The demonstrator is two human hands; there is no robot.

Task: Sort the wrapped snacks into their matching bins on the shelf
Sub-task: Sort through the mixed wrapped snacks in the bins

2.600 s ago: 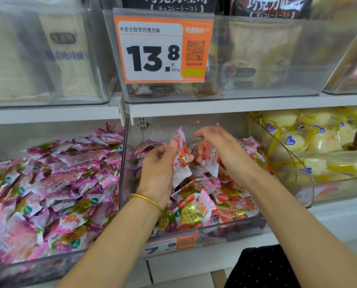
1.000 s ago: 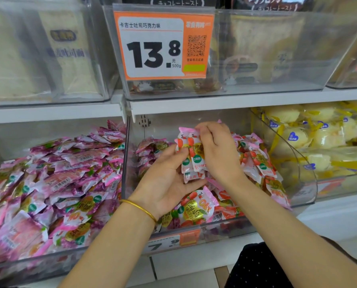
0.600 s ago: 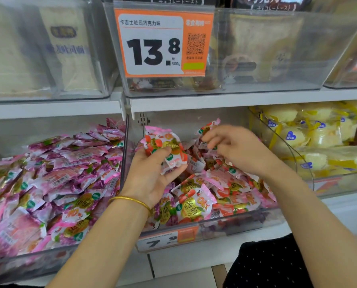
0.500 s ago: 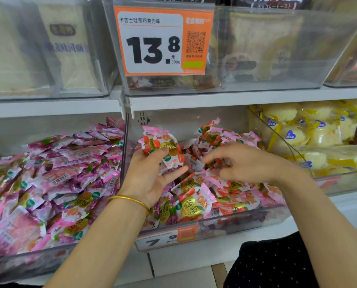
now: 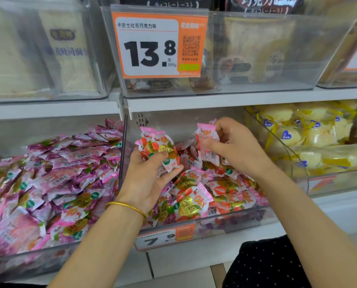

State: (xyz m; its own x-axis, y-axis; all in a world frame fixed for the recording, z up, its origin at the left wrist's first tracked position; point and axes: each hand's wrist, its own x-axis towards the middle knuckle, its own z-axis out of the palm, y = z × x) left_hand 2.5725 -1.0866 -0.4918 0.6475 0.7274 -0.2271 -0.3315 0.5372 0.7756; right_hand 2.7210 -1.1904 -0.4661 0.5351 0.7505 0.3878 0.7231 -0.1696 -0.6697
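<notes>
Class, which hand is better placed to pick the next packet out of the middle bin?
Probably the right. The left hand grips a full bunch of packets; the right hand pinches just one packet, above the pile in the middle bin.

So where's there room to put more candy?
Best in the middle bin: the pile sits low at its back, under the upper shelf, between the left hand and right hand, both holding packets. The purple-snack bin on the left is heaped full; the yellow-cake bin looks packed.
</notes>
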